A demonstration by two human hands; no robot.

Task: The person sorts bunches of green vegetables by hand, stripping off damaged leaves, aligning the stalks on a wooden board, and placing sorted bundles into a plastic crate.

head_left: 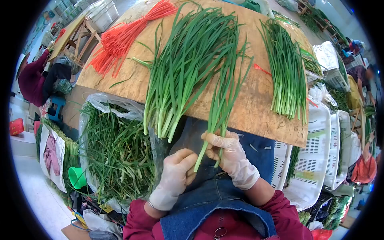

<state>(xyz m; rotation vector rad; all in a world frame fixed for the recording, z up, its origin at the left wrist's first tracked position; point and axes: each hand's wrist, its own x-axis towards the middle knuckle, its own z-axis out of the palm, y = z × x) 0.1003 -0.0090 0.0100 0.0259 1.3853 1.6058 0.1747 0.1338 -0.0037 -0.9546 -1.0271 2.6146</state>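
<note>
My right hand [230,150], in a thin whitish glove, is closed around a few garlic chives [218,108]. Their pale cut ends point down towards me, and their leaves reach up over the table edge. Beside those ends is my left hand [174,176], gloved too, its fingers curled in; whatever they pinch is hidden. A large loose pile of garlic chives [188,60] lies just beyond on the wooden table [256,104], white ends overhanging the near edge. Further right rests a neater bunch of chives [286,76] with a red tie strip [262,70] by it.
Red plastic strips [124,40] lie fanned at the table's back left. A clear bag [116,105] of leaf scraps stands below left, near a green cup [77,178]. White crates [314,156] stack at right. A person [36,80] sits at far left; another [362,80] is far right.
</note>
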